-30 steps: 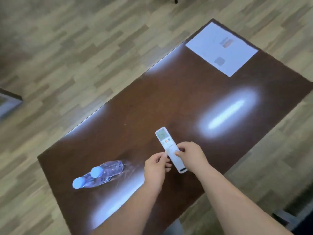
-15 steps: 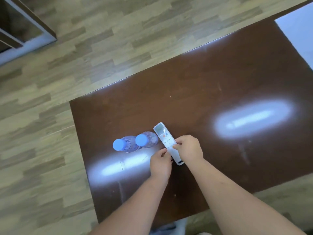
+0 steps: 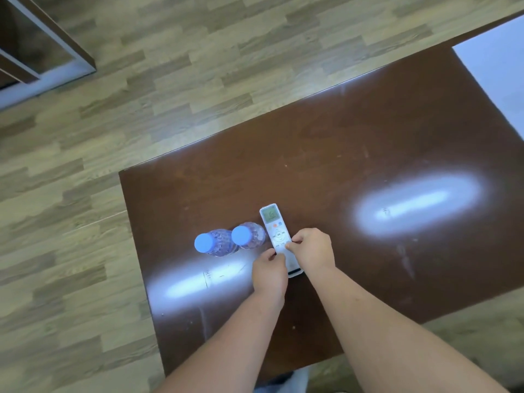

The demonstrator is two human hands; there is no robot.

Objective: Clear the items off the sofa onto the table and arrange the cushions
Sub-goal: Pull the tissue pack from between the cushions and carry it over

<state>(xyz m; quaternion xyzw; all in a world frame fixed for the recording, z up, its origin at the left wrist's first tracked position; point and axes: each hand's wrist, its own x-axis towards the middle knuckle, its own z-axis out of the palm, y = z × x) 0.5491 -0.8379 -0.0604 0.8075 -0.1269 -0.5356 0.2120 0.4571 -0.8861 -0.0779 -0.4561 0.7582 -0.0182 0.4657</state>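
Note:
A white remote control [image 3: 274, 226] with a small lit screen lies on the dark brown table [image 3: 340, 154]. My left hand [image 3: 269, 272] pinches its left edge and my right hand [image 3: 313, 249] pinches its right edge near the middle. Its lower half is partly hidden by my fingers. Just left of the remote stand two clear water bottles with blue caps [image 3: 217, 242] [image 3: 248, 235], seen from above and close together. No sofa or cushions are in view.
A white paper sheet [image 3: 499, 63] lies at the table's far right corner. Wooden plank floor [image 3: 141, 109] surrounds the table. A dark cabinet with a pale frame [image 3: 37, 46] stands at the top left. Lamp glare marks the tabletop.
The view swung so the table now sits squarer and closer. The remote, held by both hands, has moved left until it rests right beside the two bottles.

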